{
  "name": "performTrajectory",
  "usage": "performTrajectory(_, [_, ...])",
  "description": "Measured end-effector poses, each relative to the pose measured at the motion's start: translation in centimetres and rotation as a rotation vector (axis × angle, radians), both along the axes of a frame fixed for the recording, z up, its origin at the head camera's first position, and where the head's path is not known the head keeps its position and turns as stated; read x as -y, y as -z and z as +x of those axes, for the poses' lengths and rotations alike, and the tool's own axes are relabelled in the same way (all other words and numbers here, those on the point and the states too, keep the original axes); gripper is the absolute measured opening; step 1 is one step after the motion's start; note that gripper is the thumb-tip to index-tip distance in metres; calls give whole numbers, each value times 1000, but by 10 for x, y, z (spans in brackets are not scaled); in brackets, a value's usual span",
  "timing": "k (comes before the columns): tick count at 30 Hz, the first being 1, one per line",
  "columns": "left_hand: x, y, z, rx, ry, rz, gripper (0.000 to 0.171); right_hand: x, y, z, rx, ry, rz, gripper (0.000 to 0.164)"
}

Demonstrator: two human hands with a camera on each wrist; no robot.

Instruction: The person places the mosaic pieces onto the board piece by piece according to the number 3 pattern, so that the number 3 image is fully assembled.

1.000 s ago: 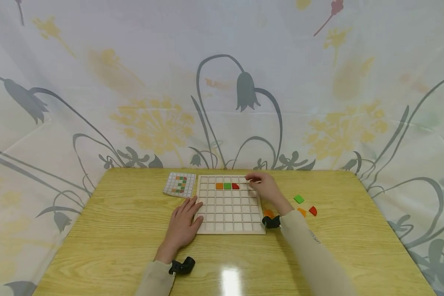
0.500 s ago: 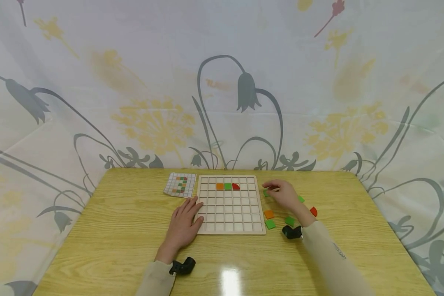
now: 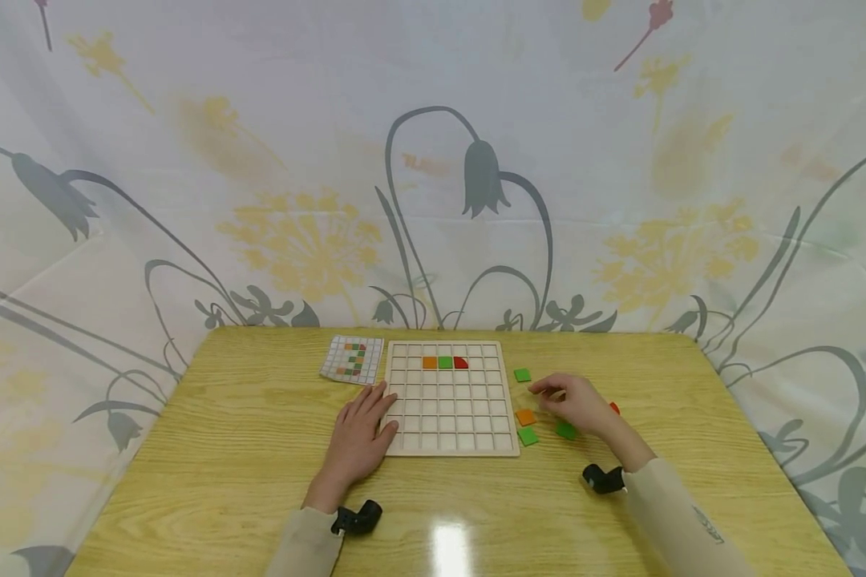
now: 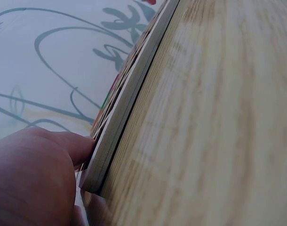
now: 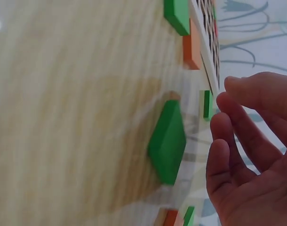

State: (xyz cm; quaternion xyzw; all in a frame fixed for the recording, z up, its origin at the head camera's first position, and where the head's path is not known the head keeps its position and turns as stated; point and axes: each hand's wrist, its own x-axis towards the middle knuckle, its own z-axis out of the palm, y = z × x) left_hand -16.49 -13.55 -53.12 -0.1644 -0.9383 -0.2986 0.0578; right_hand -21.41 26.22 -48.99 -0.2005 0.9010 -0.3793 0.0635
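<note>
A wooden grid board lies mid-table. In its second row from the back sit an orange square tile, a green one and a red quarter-round tile. My left hand rests with spread fingers at the board's left edge; the left wrist view shows the thumb against the board's side. Right of the board, my right hand hovers over loose tiles, fingers loosely bent, nothing between thumb and forefinger. A green tile lies below it, with an orange tile farther off.
A card printed with a coloured grid pattern lies at the board's back left corner. Loose green tiles lie along the board's right side. A red tile shows partly behind the right wrist. A flower-patterned cloth hangs behind the table.
My right hand has moved off the board's back right corner, rightward and toward me, over the loose tiles. My left hand and the tiles on the board have stayed put.
</note>
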Motion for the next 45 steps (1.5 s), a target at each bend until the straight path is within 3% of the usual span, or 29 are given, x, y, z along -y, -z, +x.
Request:
performTrajectory(8, [-1,0,0,4,0,7,46,-21,2,28,2,33,14,24])
performTrajectory(14, [-1,-3,-1,-5,3,6,46,-31,-1,40,-17,-33,28,29])
performTrajectory(21, [-1,-3,-1,4,4,3,46,-36,-3,43,-61,-94,103,35])
performTrajectory(29, [-1,-2,-1,-4,3,7,46,-31,-5,43,-117,-82,159,38])
performTrajectory(45, [0,-2,0,3,1,3,46,-27,1,42,-129,-53,199,28])
